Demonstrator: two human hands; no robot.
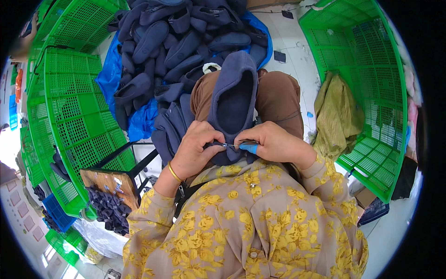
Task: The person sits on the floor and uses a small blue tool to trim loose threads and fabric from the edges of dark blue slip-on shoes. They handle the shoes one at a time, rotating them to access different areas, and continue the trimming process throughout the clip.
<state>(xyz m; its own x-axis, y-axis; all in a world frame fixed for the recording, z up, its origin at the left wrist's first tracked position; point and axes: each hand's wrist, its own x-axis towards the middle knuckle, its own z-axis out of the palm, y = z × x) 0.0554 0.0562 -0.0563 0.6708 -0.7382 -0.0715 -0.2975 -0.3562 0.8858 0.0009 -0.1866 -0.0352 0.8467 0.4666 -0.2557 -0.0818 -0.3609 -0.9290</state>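
Slipper (233,100), one, dark blue, lies on the lap, heel end between both hands. Left hand (197,149) pinches the heel fabric; right hand (272,144), a blue cap on one finger, pinches a thin needle (231,145) there. Dozens more slippers (176,42) heaped ahead on blue sheeting (109,76). Green crates (74,107) hem both sides; little free room.
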